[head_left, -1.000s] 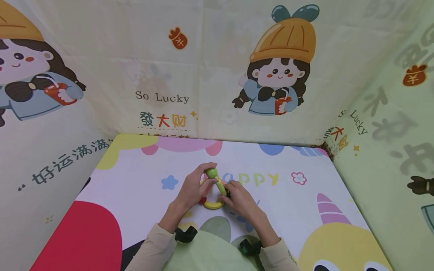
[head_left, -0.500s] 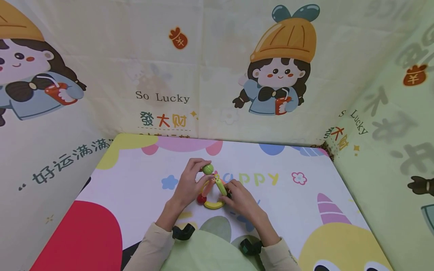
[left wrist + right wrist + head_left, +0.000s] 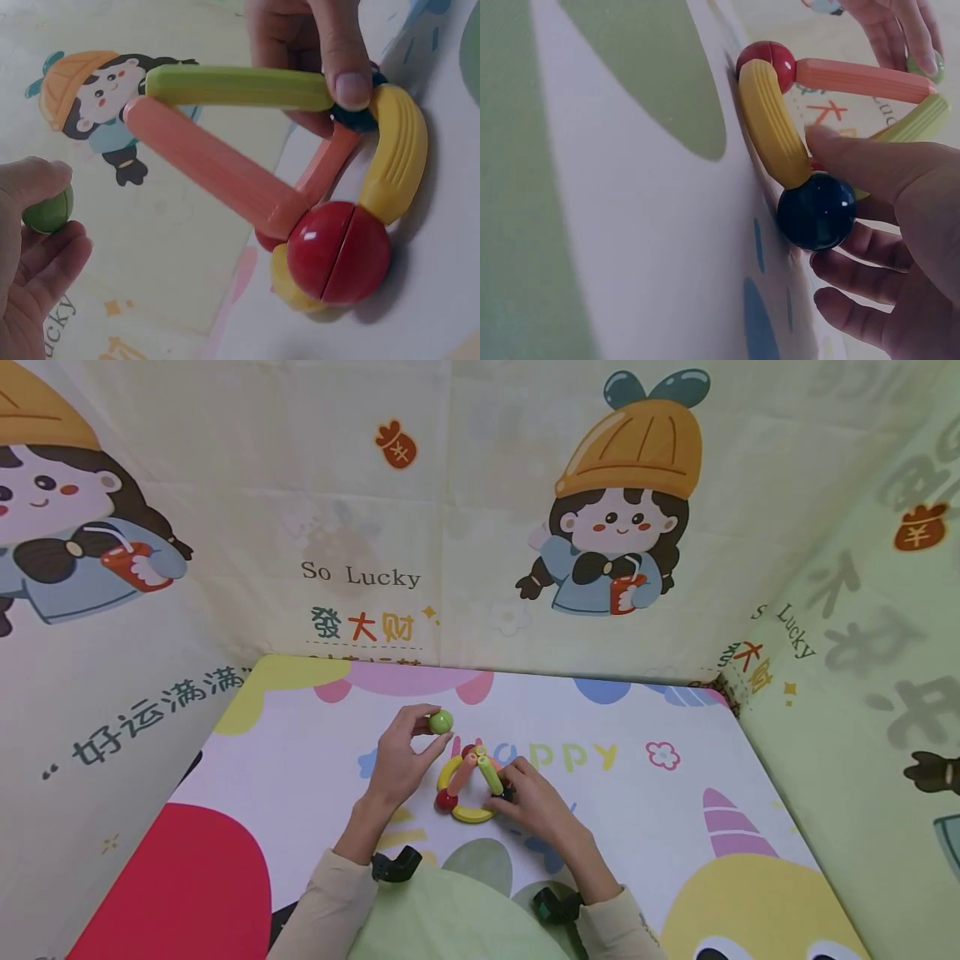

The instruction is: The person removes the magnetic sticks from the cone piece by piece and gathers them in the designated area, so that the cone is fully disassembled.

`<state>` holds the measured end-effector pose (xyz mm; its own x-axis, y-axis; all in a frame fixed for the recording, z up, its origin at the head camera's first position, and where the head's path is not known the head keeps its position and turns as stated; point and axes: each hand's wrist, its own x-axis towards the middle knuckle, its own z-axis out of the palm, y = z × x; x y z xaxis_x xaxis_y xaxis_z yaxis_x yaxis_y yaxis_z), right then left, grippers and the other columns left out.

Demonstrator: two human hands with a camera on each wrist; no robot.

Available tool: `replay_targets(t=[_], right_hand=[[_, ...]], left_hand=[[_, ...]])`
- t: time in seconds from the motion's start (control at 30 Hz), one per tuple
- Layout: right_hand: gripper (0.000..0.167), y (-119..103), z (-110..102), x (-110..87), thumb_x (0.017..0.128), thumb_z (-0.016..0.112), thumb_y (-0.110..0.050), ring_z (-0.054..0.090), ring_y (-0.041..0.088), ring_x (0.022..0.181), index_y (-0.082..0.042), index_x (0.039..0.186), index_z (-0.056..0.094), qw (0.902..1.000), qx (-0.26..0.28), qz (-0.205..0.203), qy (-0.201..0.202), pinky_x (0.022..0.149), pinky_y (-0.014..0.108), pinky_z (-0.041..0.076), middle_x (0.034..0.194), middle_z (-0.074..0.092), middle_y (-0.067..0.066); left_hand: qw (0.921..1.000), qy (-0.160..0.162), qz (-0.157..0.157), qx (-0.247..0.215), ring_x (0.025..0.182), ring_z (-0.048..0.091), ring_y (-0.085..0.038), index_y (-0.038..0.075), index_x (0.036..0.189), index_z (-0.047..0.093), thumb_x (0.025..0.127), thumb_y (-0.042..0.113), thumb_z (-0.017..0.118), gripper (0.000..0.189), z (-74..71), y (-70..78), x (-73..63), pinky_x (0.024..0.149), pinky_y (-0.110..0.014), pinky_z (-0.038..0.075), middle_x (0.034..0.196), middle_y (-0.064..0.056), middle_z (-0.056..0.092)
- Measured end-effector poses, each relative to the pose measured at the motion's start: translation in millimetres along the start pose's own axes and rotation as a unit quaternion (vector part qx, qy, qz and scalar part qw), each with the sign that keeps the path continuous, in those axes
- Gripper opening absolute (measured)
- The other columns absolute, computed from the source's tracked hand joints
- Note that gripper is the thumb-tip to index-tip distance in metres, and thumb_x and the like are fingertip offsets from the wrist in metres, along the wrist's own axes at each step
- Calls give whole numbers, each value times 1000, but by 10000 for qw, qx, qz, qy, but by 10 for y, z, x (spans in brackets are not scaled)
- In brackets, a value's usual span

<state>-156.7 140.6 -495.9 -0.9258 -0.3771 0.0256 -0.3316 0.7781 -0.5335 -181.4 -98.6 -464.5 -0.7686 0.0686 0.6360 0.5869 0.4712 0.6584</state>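
1 green ball (image 3: 441,721) sits pinched in the left hand (image 3: 401,756), apart from the frame (image 3: 461,775) on the desk (image 3: 622,835); the right hand (image 3: 531,795) pinches the frame's blue ball (image 3: 817,213), likely to keep the leaning rods (image 3: 489,773) steady.

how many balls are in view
4: glossy green ball in left hand, glossy navy ball held by right hand, glossy red ball left of that, second red ball farther back

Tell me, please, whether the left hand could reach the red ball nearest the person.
Probably yes: nothing visible blocks the left hand from that red ball, though the hand holds the green ball, which it may first need to release.
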Motion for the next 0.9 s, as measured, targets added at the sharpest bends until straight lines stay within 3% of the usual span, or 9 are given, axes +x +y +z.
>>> replay_targets(t=[0.2, 0.4, 0.63, 0.9], right_hand=[[52, 6, 5, -13, 80, 79, -51, 46, 10, 80, -14, 112, 64, 9999, 89, 52, -133, 70, 24, 42, 99, 46, -3], [65, 25, 26, -6, 76, 82, -53, 50, 9, 88, -13, 122, 58, 9991, 344, 173, -169, 79, 29, 49, 105, 48, -2], [66, 28, 36, 32, 74, 84, -53, 50, 10, 89, -14, 122, 58, 9989, 401, 134, -192, 78, 27, 49, 104, 45, -2], [67, 50, 46, 12, 74, 83, -55, 47, 11, 87, -13, 121, 60, 9988, 306, 272, -253, 73, 24, 44, 103, 45, -1]], left_hand=[[9994, 339, -64, 92, 97, 68, -22, 3, 122, 65, 83, 5, 81, 42, -75, -114, 27, 84, -35, 60, 116, -13, 63], [9978, 501, -378, 195, 96, 67, -22, 1, 122, 68, 82, 4, 80, 42, -155, -255, 28, 84, -33, 59, 114, -14, 58], [9944, 548, -796, 428, 93, 69, -24, 1, 122, 65, 83, 4, 79, 41, -256, -410, 24, 82, -34, 59, 113, -15, 60], [9900, 551, -1161, 578, 89, 67, -28, -2, 119, 65, 82, 3, 79, 40, -277, -593, -40, 78, -41, 60, 110, -18, 63]])
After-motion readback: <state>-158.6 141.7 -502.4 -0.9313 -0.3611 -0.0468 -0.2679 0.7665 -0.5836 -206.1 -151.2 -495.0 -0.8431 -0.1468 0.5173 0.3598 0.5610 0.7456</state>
